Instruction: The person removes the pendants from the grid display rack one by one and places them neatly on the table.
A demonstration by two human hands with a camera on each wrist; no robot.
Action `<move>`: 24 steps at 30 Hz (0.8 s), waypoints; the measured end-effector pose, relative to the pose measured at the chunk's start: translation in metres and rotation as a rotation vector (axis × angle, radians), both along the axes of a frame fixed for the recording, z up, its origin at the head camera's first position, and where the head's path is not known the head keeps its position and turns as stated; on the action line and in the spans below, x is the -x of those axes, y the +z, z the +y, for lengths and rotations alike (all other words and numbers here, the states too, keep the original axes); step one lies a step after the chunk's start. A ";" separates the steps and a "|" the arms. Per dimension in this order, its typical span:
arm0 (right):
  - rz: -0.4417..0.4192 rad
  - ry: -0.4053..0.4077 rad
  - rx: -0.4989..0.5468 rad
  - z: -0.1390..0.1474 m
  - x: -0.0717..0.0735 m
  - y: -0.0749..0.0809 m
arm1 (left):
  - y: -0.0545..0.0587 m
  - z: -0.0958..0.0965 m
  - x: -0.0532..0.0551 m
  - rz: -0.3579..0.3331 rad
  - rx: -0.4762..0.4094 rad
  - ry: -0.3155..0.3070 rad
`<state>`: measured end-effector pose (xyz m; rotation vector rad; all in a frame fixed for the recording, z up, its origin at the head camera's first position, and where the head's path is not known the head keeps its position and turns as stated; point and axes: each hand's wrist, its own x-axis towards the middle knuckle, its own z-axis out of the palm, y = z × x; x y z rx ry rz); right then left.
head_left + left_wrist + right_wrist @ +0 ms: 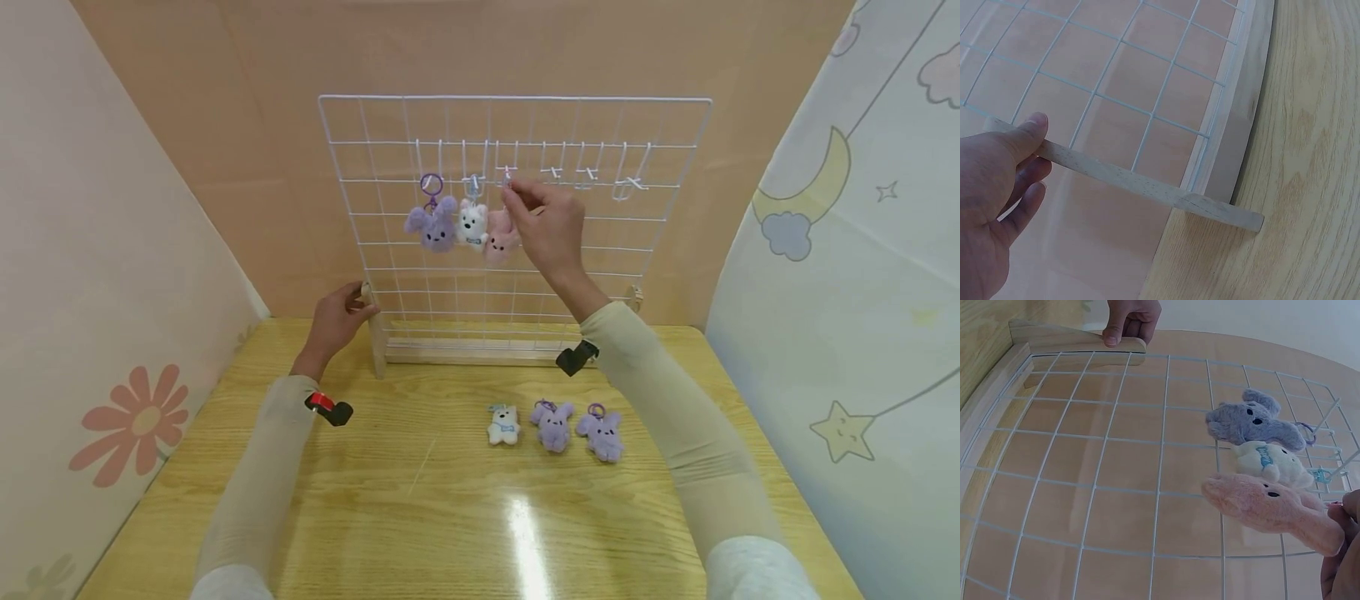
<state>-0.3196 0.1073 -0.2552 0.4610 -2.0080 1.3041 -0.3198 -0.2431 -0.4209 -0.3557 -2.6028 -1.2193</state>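
With thumb and fingertips, my left hand (335, 322) pinches the upper end of the wooden side post (1129, 178) of a white wire grid rack (442, 271). Up at the row of hooks, my right hand (553, 227) pinches the top of a pink plush keychain (1266, 506) at its ring; the fingers partly hide that ring, so I cannot tell whether it sits fully on the hook. Left of it hang a white bear plush keychain (472, 227) and a purple bunny plush keychain (437, 229), each by its ring from a hook.
On the wooden table (360, 492) before the rack lie another white bear keychain (504, 427) and two purple bunny keychains, one in the middle (553, 429) and one at the right (603, 437). Bare hooks (588, 175) stick out right of my right hand. Printed cloth walls stand at both sides.
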 end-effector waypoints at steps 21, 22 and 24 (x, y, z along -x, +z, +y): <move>0.072 0.001 0.046 0.000 -0.016 0.006 | -0.001 0.000 0.000 0.006 -0.005 0.004; 0.075 0.000 0.043 0.000 -0.018 0.007 | -0.001 0.000 0.000 0.004 -0.007 0.003; 0.081 -0.002 0.038 0.000 -0.020 0.009 | -0.001 0.000 0.000 -0.001 -0.009 0.002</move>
